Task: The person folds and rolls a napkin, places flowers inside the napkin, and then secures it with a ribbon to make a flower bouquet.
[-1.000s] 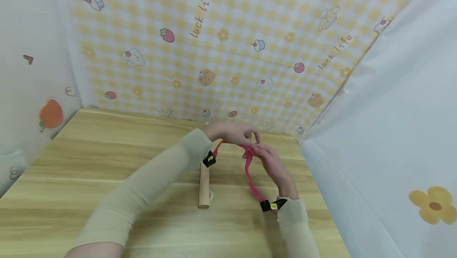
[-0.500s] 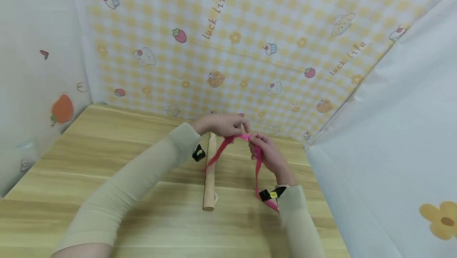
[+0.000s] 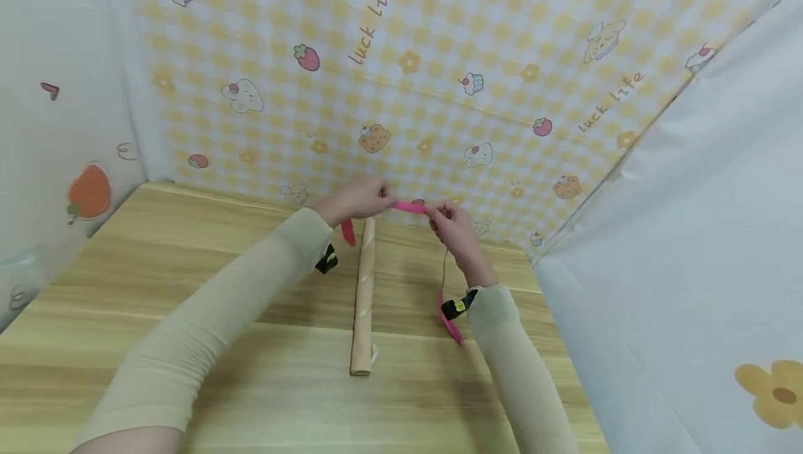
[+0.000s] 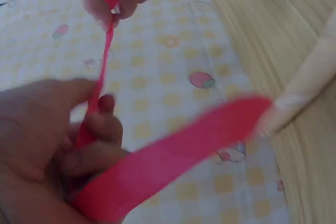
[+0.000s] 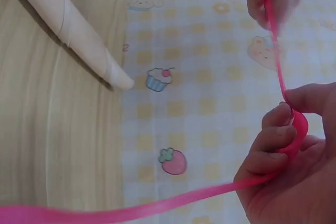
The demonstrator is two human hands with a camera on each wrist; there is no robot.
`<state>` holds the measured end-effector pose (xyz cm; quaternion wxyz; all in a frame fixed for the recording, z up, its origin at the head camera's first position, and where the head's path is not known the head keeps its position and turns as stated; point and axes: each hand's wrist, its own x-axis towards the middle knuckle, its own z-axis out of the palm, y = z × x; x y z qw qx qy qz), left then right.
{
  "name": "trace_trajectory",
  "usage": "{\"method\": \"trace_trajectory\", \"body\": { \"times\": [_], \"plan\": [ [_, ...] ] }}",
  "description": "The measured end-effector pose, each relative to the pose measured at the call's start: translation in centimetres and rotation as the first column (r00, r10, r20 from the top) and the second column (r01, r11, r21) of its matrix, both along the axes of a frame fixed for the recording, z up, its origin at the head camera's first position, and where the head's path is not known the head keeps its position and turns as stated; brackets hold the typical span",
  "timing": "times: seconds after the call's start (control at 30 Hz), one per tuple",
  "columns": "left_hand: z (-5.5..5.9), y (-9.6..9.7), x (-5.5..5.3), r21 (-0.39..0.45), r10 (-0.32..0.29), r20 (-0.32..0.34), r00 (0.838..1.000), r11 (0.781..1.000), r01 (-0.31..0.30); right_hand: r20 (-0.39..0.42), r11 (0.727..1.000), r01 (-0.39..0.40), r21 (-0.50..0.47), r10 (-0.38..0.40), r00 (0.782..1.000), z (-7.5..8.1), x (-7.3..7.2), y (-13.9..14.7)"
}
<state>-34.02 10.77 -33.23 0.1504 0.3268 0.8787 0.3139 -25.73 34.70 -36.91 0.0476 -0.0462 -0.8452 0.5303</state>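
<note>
Both hands hold one pink ribbon stretched between them above the far side of the table. The left hand pinches it between thumb and curled fingers, and a loose end hangs below that hand. My right hand pinches it a short span away, with its other end trailing down past the wrist. In the left wrist view the ribbon runs out of the curled left fingers. The right wrist view shows the ribbon passing across the right palm. A beige wrapped roll lies on the table between the forearms.
The wood-grain table meets a yellow checked backdrop at its far edge. White sheets hang on the left and right. A black strap sits at the right wrist.
The hands have moved up and apart from each other, pulling the ribbon between them straight. Its ends now hang on either side. The roll stays on the table, more of it now showing.
</note>
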Motion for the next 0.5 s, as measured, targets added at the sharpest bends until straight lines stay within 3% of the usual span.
{"method": "trace_trajectory", "body": {
  "times": [0.13, 0.37, 0.4, 0.43, 0.5],
  "plan": [
    [-2.3, -0.8, -1.9, -0.014, 0.127, -0.01, 0.992, 0.992, -0.127, -0.015, 1.0, -0.019, 0.022, 0.019, 1.0, -1.3, -2.6, -1.0],
    [-6.1, -2.0, -4.5, 0.002, 0.214, 0.09, 0.973, 0.977, -0.215, 0.007, 0.997, -0.029, 0.075, 0.029, 1.0, -3.7, -6.3, -2.0],
    [-6.4, -2.1, -4.7, -0.004, 0.229, 0.089, 0.969, 0.973, -0.23, 0.014, 0.996, -0.031, 0.086, 0.03, 0.999, -4.1, -6.8, -1.9],
    [-7.9, -2.3, -5.9, 0.016, 0.229, 0.081, 0.97, 0.973, -0.231, 0.02, 0.995, -0.033, 0.091, 0.032, 0.999, -4.4, -7.2, -1.9],
    [-8.7, -2.5, -6.4, 0.0, 0.249, 0.045, 0.967, 0.968, -0.25, 0.034, 0.995, -0.032, 0.095, 0.029, 0.999, -5.2, -7.9, -1.6]
  ]
}}
